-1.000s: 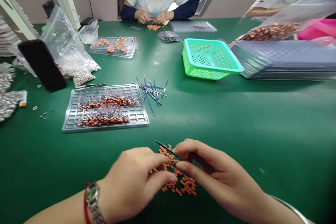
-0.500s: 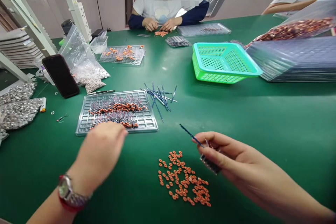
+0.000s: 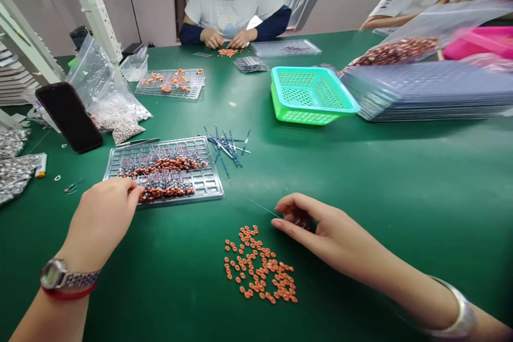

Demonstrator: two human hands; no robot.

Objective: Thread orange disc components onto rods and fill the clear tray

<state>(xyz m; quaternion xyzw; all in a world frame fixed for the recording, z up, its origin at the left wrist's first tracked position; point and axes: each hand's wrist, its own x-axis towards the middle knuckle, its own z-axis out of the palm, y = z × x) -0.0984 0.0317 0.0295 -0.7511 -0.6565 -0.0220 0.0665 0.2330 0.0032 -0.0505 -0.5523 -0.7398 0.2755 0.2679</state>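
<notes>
My left hand (image 3: 105, 219), with a watch on its wrist, reaches over the near left part of a clear plastic tray (image 3: 212, 184). Its thumb and fingertips are pinched together at the front row of small wired parts (image 3: 166, 191) with orange ends; whatever is between them is hidden. To the right, my right hand (image 3: 310, 224) is curled above the table. A thin strip (image 3: 262, 207), seen nearly edge-on, sticks out leftward from its fingers. Small dark pieces (image 3: 298, 219) sit half hidden inside the curl. Below lie many loose orange rings (image 3: 260, 267).
Blue strips (image 3: 228, 147) lie loosely piled beside the tray. Behind are a green basket (image 3: 315, 99), stacked clear trays (image 3: 433, 91), a dark phone (image 3: 69, 117) and a bag of white pieces (image 3: 116, 107). A co-worker's hands (image 3: 226, 38) handle orange pieces across the table.
My left hand has moved to the tray's left side, its pinch now showing. My right hand has turned, and the strip went from showing its blue face to nearly edge-on. The view shifted right.
</notes>
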